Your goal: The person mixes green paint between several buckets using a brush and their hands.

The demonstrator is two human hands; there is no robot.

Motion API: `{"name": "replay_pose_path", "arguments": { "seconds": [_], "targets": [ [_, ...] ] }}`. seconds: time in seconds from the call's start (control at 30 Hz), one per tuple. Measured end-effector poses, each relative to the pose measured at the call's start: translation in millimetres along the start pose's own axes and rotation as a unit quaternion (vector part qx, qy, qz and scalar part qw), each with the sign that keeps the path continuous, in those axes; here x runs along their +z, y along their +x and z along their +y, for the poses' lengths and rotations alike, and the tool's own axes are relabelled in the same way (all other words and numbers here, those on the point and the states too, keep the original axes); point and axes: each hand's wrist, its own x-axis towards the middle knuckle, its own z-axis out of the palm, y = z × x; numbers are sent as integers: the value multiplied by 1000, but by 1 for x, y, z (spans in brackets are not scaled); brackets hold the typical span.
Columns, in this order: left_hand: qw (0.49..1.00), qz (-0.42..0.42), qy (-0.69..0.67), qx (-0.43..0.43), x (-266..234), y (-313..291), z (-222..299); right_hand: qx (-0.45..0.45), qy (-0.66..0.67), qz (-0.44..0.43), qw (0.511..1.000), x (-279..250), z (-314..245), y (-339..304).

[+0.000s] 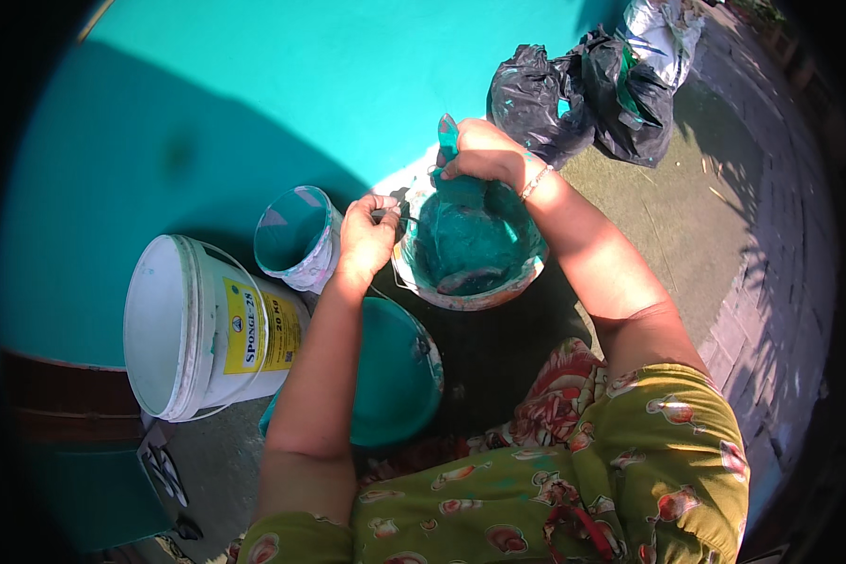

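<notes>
- Paint bucket [470,246], round and smeared with teal paint, sits near the centre of the view, slightly toward 1 o'clock, on the ground at the foot of a teal-painted wall [254,85].
- Right hand [484,155] is closed in a fist around the handle of a teal-coated stirring tool [448,133], which stands almost upright in the paint at the bucket's 12 o'clock edge.
- Left hand [367,235] is curled at the bucket's 9 o'clock rim, fingers pinching what looks like its thin wire handle, steadying it.
- Judging by this, stirring the paint is under way; the next move calls for a firm hold on the rim so the bucket does not tip.
- Small pail [298,237], teal inside, stands just beside the left hand at 9 o'clock.
- Large white tub [197,324] with a yellow label lies on its side toward 8 o'clock.
- Teal lid-like round [395,371] rests at 6 o'clock, under the left forearm.
- Black plastic bags [583,99] are heaped at 1 o'clock.
</notes>
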Motion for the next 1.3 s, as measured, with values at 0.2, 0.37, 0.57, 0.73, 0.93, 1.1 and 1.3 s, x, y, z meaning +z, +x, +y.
{"name": "replay_pose_path", "arguments": {
  "seconds": [0.2,0.37,0.57,0.73,0.93,1.1,1.3],
  "targets": [
    [997,-8,-72,-21,-4,4,-4,41,158,-110,980,-18,-6,-15],
    [994,-46,-84,-46,7,2,-2,109,-253,-163,947,89,41,-11],
    [979,-25,198,36,15,-20,24,108,-232,-186,949,116,43,-10],
    [925,78,371,25,25,-24,13,104,-242,-159,951,122,54,0],
    [921,-135,25,-365,20,-15,12,83,-178,-105,975,122,65,-4],
    [863,-186,-193,-428,36,-8,-38,104,-187,-97,972,121,73,-4],
    [853,-55,-323,-408,55,-13,-76,19,-215,-111,970,102,44,-2]
  ]
}}
